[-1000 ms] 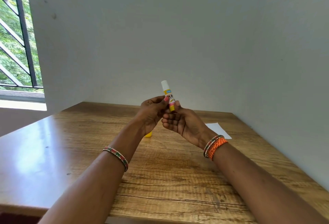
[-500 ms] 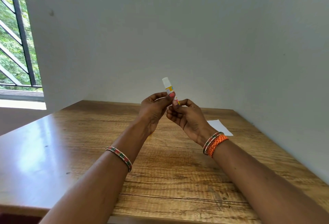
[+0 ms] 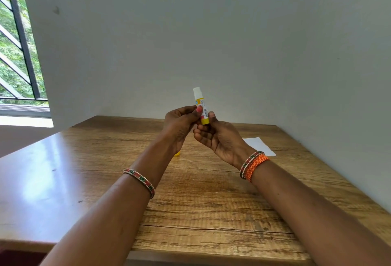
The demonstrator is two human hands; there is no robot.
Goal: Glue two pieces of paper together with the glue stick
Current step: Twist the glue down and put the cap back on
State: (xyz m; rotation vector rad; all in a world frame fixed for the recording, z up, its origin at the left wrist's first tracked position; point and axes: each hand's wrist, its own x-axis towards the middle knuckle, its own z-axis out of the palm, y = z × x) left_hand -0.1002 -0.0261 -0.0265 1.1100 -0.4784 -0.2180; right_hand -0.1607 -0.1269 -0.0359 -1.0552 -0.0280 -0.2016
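The glue stick point(image 3: 201, 105), yellow-bodied with its white glue tip exposed on top, is held upright above the wooden table point(image 3: 190, 202). My left hand point(image 3: 179, 126) pinches its middle with thumb and fingers. My right hand point(image 3: 220, 138) grips its yellow base with thumb and fingertips. A white paper point(image 3: 259, 146) lies flat on the table at the far right, partly behind my right wrist. A small yellow object point(image 3: 177, 153), perhaps the cap, peeks out on the table behind my left wrist.
Grey walls close off the table at the back and along the right side. A barred window point(image 3: 19, 54) is at the far left. The table's near edge point(image 3: 190, 255) runs along the bottom.
The glue stick has turned in my fingers, its barcode side now facing me and its yellow base showing. My hands stay together at about the same height.
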